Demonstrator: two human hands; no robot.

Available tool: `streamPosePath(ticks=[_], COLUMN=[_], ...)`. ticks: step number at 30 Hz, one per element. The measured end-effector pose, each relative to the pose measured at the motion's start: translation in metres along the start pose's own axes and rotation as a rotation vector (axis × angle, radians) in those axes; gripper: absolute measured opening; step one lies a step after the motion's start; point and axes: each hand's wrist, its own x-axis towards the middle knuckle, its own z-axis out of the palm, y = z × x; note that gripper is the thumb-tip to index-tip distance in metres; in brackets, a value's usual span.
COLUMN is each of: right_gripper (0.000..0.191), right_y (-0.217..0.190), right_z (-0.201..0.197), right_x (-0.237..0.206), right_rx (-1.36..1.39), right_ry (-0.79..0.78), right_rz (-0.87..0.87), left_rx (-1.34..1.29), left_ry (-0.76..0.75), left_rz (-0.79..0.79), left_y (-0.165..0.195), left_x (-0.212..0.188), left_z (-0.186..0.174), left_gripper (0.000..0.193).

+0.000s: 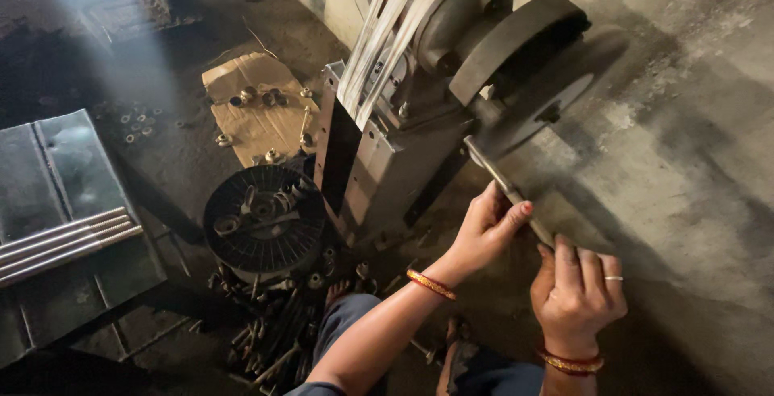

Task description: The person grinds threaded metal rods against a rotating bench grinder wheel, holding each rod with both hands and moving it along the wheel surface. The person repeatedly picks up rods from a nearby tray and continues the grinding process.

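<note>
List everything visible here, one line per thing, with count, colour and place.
Belt-driven grinding machine with grey metal body: one, centre.
Dark grey round grinding wheel: one, upper right of the machine.
Long thin metal rod: one, grey, held by both hands with its tip at the wheel.
Round black ribbed metal disc: one, left of the machine, small parts lying on it.
Brown cardboard sheet: one, on the floor behind the disc, with small metal nuts.
Loose dark metal bolts: many, heaped below the disc.
Grey threaded rods: several, on a flat metal sheet at left.
Grey concrete floor: right side.
Left hand: one, orange bangle, holding the rod.
Right hand: one, ring and bangles, gripping the rod's end.
</note>
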Motion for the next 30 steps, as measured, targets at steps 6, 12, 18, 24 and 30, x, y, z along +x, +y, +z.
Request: streamPosePath(ticks=[6,12,18,24,30], right_gripper=[0.017,0.019,0.023,0.02,0.021], right_y=[0.001,0.0,0.004,0.008,-0.003], right_z=[0.0,0.0,0.0,-0.004,-0.009], right_x=[0.002,0.005,0.003,-0.002,0.005], right_rx=[-0.028,-0.002,-0.019,0.01,0.042], right_ry=[-0.049,-0.067,-0.087,-0.058,-0.078], right_rz=[0.005,0.034,0.021,0.023,0.012], left_rx=[-0.152,-0.117,-0.129,-0.057,-0.128], left_ry=[0.016,0.026,0.064,0.032,0.102], left_rz=[-0.102,-0.081,-0.116,-0.134,-0.144], left_y=[-0.016,-0.036,-0.042,-0.019,-0.026], left_x=[-0.004,-0.011,-0.01,-0.017,-0.011], left_z=[0.001,-0.007,0.0,0.002,0.0], left_gripper=[0.023,0.021,0.022,0.021,0.021])
